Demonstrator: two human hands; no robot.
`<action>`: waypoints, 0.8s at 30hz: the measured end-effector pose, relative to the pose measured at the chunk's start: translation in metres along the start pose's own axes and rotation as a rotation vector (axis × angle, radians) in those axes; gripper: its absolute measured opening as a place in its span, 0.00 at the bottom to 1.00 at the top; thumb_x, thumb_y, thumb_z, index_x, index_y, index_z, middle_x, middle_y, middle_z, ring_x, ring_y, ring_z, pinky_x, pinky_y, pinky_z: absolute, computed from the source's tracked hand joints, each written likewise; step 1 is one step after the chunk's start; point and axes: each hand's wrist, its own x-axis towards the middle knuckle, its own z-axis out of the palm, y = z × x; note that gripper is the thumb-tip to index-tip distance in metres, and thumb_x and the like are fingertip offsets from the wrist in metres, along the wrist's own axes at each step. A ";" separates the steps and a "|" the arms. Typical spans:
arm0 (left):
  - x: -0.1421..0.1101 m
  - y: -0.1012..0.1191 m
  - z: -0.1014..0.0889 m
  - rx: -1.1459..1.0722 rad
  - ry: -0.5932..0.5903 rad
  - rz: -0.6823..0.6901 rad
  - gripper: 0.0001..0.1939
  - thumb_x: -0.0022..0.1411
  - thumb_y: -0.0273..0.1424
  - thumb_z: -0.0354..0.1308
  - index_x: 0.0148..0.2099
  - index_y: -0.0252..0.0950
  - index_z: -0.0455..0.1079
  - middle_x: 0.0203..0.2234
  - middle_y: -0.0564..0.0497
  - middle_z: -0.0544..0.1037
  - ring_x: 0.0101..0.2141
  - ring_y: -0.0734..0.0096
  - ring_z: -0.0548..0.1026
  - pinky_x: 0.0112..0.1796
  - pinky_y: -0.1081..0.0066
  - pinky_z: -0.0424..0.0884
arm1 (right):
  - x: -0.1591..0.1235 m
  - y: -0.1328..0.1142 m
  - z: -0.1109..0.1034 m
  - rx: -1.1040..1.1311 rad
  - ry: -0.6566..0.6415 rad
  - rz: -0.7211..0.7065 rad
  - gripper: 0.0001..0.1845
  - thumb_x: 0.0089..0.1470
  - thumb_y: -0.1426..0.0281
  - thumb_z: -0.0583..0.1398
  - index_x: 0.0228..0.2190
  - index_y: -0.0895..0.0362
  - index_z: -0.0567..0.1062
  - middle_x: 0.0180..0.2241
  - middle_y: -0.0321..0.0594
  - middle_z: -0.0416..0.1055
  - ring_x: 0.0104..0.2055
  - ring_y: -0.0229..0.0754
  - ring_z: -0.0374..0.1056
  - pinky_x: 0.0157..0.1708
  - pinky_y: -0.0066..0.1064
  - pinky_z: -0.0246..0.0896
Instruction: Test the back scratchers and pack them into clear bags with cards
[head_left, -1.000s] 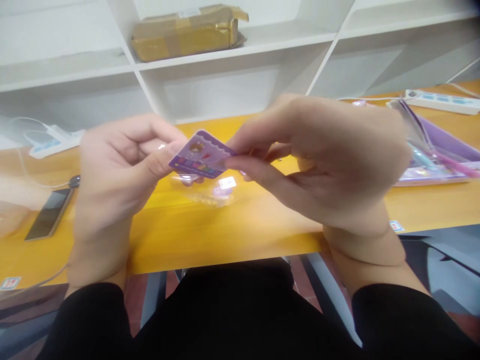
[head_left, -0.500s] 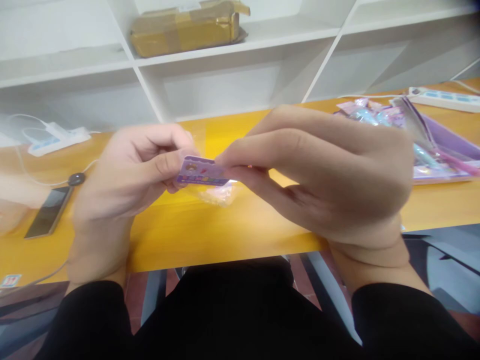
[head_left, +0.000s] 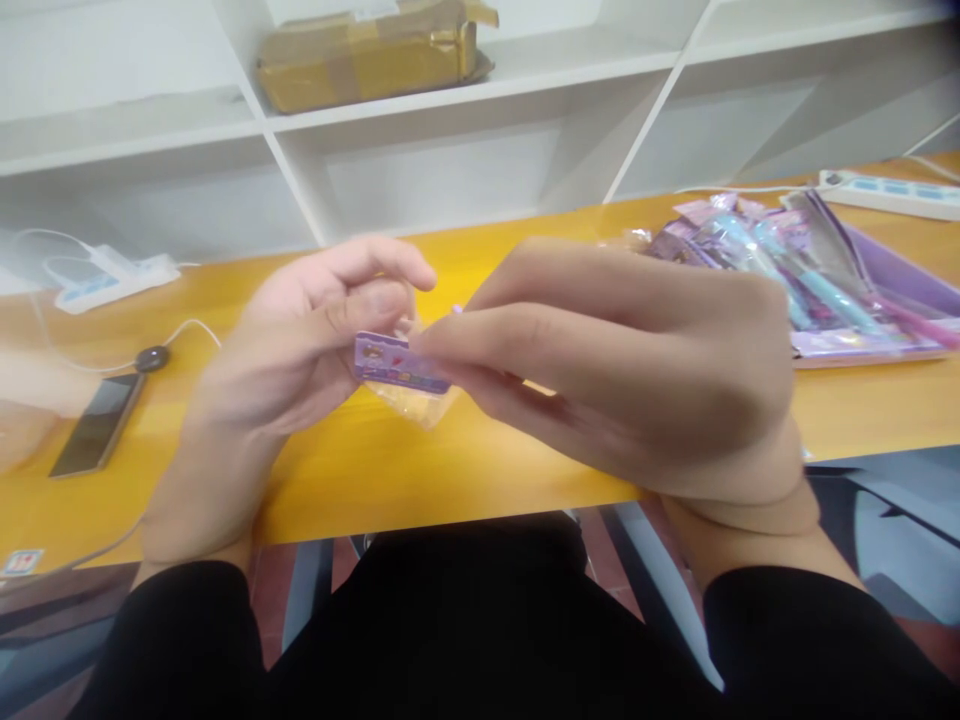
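Note:
A small purple printed card [head_left: 386, 362], with a row of coloured blocks along its lower part, is pinched between the thumb and forefinger of my right hand [head_left: 622, 370]. My left hand [head_left: 322, 325] is open just left of it, thumb and forefinger apart, the palm close to the card's left end. Its lower fingers are partly hidden. Crinkled clear plastic wrapping [head_left: 416, 405] shows behind and below the card; whether my left fingers touch it I cannot tell.
At the right lies a purple tray [head_left: 900, 265] with wrapped pens and packets. Power strips [head_left: 116, 280] sit at both sides. A phone [head_left: 97, 425] and a round black object [head_left: 153, 358] lie left. A taped box [head_left: 367, 65] stands on the white shelf [head_left: 480, 100].
My left thumb and forefinger have come off the card and spread apart. My right hand has moved slightly left and down with the card.

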 end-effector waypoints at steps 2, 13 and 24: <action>0.002 -0.002 0.001 -0.012 0.006 0.014 0.10 0.70 0.33 0.79 0.49 0.37 0.84 0.31 0.53 0.81 0.28 0.74 0.83 0.30 0.76 0.83 | 0.001 -0.001 0.000 -0.106 -0.009 -0.032 0.15 0.69 0.69 0.69 0.51 0.36 0.85 0.46 0.30 0.81 0.43 0.42 0.78 0.40 0.30 0.77; 0.000 -0.006 0.009 0.019 0.023 0.109 0.09 0.71 0.32 0.77 0.48 0.39 0.82 0.26 0.58 0.72 0.23 0.76 0.76 0.25 0.77 0.78 | 0.004 0.002 -0.003 -0.100 -0.069 -0.035 0.11 0.71 0.65 0.69 0.52 0.38 0.83 0.43 0.31 0.81 0.38 0.40 0.77 0.42 0.31 0.78; 0.000 -0.009 0.015 -0.002 0.052 0.068 0.11 0.66 0.36 0.82 0.45 0.39 0.84 0.32 0.53 0.75 0.29 0.74 0.78 0.29 0.74 0.78 | 0.013 -0.003 -0.002 -0.070 0.104 0.005 0.08 0.64 0.63 0.76 0.40 0.40 0.83 0.36 0.34 0.81 0.34 0.46 0.77 0.35 0.37 0.80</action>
